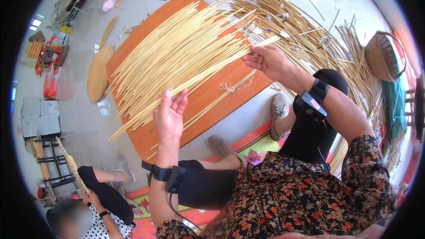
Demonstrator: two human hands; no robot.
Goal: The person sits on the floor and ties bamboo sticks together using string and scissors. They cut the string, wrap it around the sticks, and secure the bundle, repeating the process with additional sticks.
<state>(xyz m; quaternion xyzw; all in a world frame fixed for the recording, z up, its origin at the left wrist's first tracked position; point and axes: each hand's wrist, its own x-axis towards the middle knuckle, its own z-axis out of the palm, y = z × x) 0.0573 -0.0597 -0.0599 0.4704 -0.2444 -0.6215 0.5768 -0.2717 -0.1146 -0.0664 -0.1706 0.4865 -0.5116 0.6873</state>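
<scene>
A few long pale stalks (211,71) run slantwise across my front, above a brown wooden board (230,106). My left hand (170,117) pinches them between thumb and fingers near their lower left part. Close to their upper right end, my right hand (269,62) is closed on them. Thin white string (237,86) hangs below my right hand and lies in loose loops on the board. Beyond my hands, a broad layer of similar pale stalks (168,48) covers much of the board. A couple more stalks (208,115) lie along its near side.
Heaped brown stalks (305,31) spread over the floor at the right, with a woven basket (383,57) beside them. A round wooden board (99,74) lies at the left. At lower left sits another person (102,208) holding a pale strip. A colourful mat (261,144) lies under my feet.
</scene>
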